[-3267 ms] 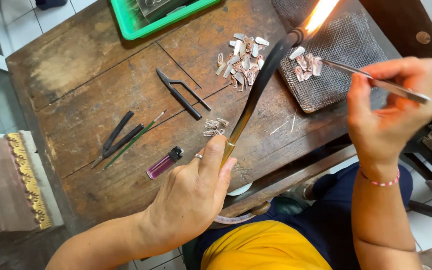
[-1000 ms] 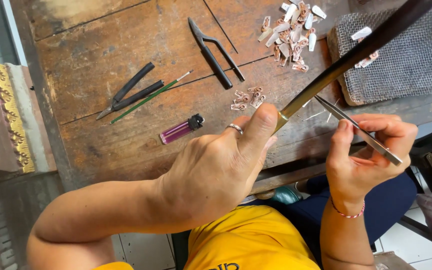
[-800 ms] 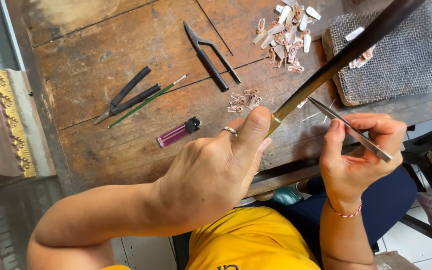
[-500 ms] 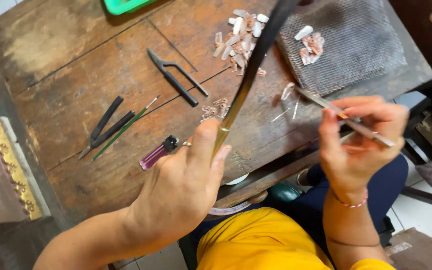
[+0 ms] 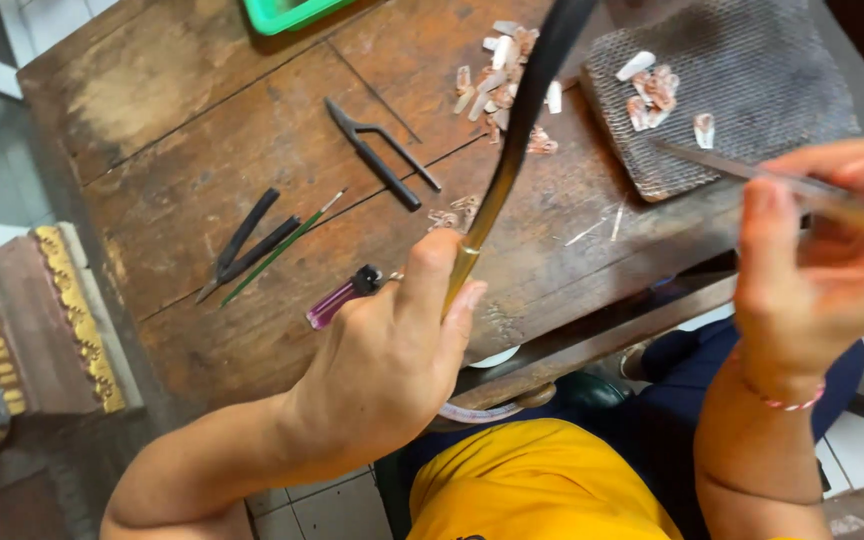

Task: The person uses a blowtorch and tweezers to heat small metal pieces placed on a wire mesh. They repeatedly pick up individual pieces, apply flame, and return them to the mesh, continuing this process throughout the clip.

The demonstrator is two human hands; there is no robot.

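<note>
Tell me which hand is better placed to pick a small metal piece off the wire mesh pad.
Probably the right hand: its tweezers already reach over the wire mesh pad, tip near the pieces. The left hand holds the torch.

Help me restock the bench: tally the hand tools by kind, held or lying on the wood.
Torch pipe, in left hand: 1
Tweezers, in right hand: 1
Black tools: 2
Green brush: 1
Purple lighter: 1
Total: 6
</note>
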